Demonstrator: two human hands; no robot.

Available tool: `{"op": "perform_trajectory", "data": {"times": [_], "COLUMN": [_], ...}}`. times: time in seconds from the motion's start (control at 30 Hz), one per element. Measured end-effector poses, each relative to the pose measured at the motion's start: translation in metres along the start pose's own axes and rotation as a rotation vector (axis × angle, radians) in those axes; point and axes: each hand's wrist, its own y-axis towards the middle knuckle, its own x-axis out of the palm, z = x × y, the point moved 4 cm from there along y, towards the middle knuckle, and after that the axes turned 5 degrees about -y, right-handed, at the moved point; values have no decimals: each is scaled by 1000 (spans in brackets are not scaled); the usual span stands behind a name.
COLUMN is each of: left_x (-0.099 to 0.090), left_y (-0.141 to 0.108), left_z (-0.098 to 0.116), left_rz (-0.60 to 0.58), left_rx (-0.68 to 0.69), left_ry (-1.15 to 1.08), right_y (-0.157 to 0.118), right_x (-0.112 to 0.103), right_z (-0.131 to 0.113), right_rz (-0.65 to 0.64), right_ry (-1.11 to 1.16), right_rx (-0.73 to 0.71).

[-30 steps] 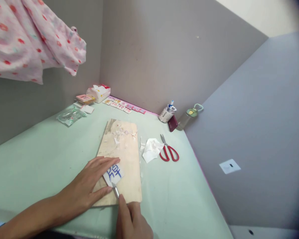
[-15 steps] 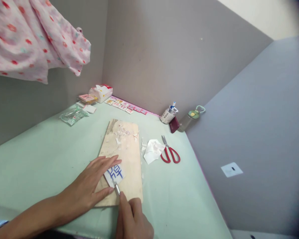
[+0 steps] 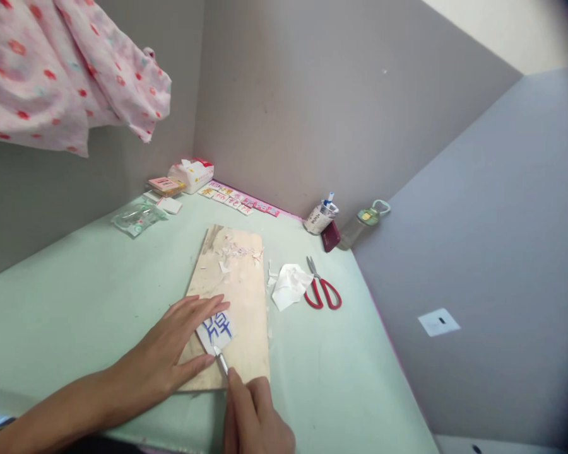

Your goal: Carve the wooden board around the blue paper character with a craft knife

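Observation:
A white paper card with a blue written character lies on a wooden board. My left hand rests over the card's left side, fingers stretched out and thumb near its lower edge, steadying it against the board. In my right hand, closed at the board's near edge, is a slim silver craft knife. Its tip touches the card at the lower strokes of the character. Small paper scraps are scattered on the far part of the board.
Right of the board lie a crumpled white paper and red-handled scissors. Farther back stand a pen holder and a bottle. Lettered cards, a tissue pack and a plastic bag lie along the walls.
The knife tip and my right hand have shifted very slightly over the card. My left hand stays in place, and the view has moved a little.

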Motion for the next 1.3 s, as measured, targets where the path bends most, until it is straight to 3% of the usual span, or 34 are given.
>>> {"op": "perform_trajectory", "data": {"times": [0.33, 1.3], "left_x": [2, 5], "left_y": [1, 0], "left_z": [-10, -12], "left_rz": [-19, -2], "left_rx": [32, 20], "left_ry": [6, 28], "right_y": [3, 7], "right_x": [-2, 0], "right_z": [-3, -2], "right_rz": [44, 50], "right_ry": [-39, -27], "right_rx": [-19, 17]}}
